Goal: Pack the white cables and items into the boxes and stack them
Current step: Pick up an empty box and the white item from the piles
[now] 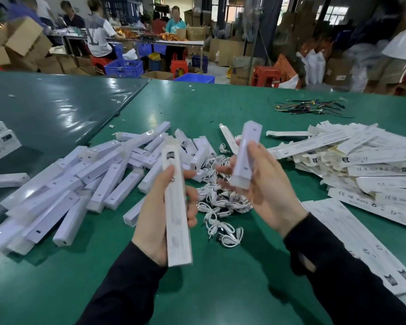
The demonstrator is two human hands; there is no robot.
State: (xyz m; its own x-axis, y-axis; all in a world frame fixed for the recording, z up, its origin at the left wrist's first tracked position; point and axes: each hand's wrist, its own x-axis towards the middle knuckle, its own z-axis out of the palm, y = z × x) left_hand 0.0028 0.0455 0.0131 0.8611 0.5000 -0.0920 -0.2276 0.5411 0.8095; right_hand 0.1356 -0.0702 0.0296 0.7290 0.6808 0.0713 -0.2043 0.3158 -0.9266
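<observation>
I see green table [197, 289], seam running far-left. On it: heap of white boxes [68, 184] at left, tangle of white cables [220, 202] at centre, flat unfolded cartons [361, 160] piled right, dark wire bundle [309, 106] far right.

Long black sleeves [352, 266], bare hands
</observation>
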